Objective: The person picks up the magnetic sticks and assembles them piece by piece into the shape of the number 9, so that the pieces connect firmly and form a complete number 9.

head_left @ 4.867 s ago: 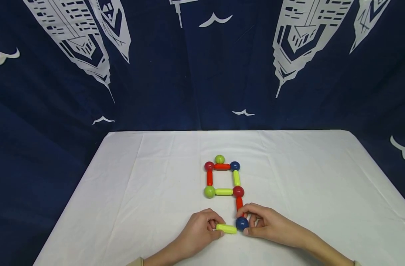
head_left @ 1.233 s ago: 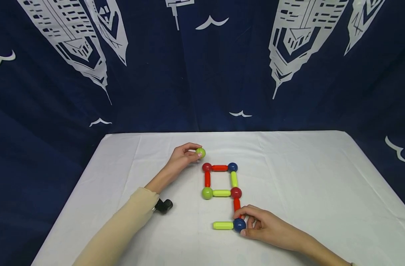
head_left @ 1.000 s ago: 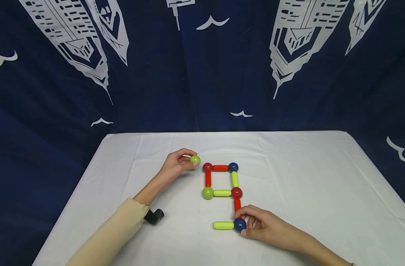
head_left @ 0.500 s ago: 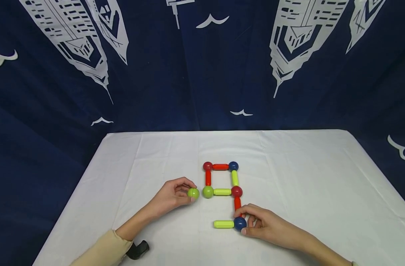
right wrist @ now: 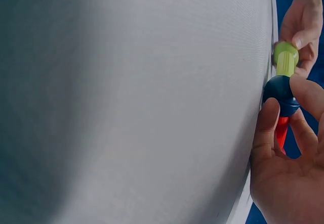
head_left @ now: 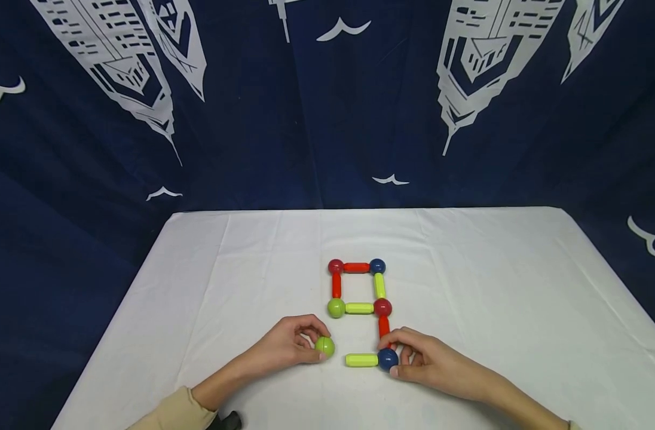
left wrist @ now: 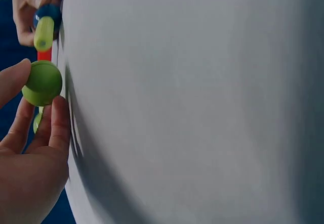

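Observation:
My left hand (head_left: 287, 343) pinches a green ball (head_left: 324, 346) between thumb and fingertips, a short gap left of the free end of a yellow-green rod (head_left: 361, 360). That rod's other end meets a blue ball (head_left: 388, 359), which my right hand (head_left: 435, 365) holds with thumb and fingers. In the right wrist view the fingers curl round this blue ball (right wrist: 279, 90). A red rod (head_left: 383, 328), partly hidden by my right fingers, runs from it back to a red ball (head_left: 382, 307). This ball is the near right corner of a square of rods and balls.
The square's other corners are a green ball (head_left: 336, 308), a red ball (head_left: 335, 267) and a blue ball (head_left: 377, 266), joined by red and yellow-green rods. All lies on a white-clothed table (head_left: 225, 298). A dark blue printed curtain (head_left: 252, 131) hangs behind.
My left hand let go of the yellow-green rod at the blue ball, took the green ball from behind the square and brought it down the left side. My right hand stays in place.

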